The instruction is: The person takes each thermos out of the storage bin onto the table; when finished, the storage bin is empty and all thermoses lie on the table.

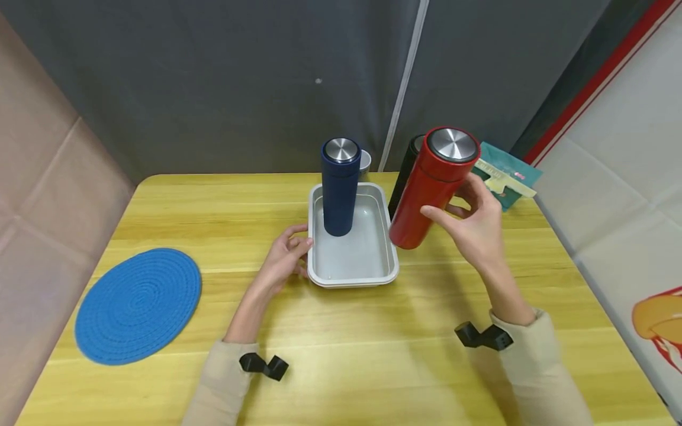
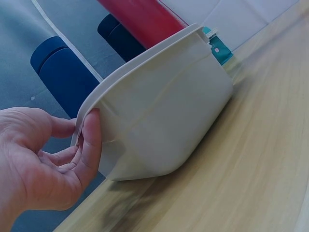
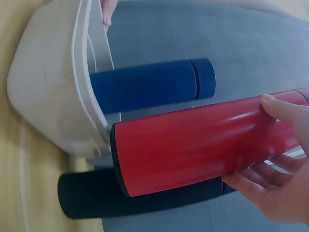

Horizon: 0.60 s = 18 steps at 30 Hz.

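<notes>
Midair, red flask (image 1: 434, 186) tilted in right hand (image 1: 476, 228) grip beside tray (image 1: 386, 260), left hand (image 1: 282, 260) pinching tray rim

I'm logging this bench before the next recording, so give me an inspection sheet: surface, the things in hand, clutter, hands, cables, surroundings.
Surface: yellow wooden table.
Things in hand: red flask, tilted and lifted just right of the white tray; navy flask stands upright in the tray.
Clutter: black flask behind the red one; round blue woven mat at the table's left; teal packet at the far right; a pale cup behind the navy flask.
Hands: right hand grips the red flask; left hand holds the tray's left rim, thumb on the lip.
Cables: nothing seen.
Surroundings: grey fabric backdrop; black clips on both sleeves.
</notes>
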Tool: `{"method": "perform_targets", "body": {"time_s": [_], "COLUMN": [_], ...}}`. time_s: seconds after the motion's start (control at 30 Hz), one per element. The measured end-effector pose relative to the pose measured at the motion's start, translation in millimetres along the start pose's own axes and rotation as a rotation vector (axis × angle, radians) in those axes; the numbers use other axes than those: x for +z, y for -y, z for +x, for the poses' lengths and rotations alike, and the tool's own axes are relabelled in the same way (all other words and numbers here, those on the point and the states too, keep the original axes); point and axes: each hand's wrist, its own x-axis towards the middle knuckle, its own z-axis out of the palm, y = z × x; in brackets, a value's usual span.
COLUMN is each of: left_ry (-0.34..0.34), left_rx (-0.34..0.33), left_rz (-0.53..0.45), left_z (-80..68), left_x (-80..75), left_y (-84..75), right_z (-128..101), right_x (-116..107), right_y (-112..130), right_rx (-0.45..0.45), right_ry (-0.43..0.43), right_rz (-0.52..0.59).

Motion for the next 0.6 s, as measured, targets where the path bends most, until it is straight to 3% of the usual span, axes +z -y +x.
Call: {"method": "perform_targets", "body": {"time_s": [0.6], "left_ry": [0.0], "left_rx": [0.009], "left_rz": [-0.006], "left_z": [0.6], "left_x": [1.1], "left_y": [4.7], "right_z": [3.6], "right_x": [-24.0], "right_y": [-43.1], "right_rx": [0.037], "right_ry": [-0.052], "right_rz": [-0.061]}}
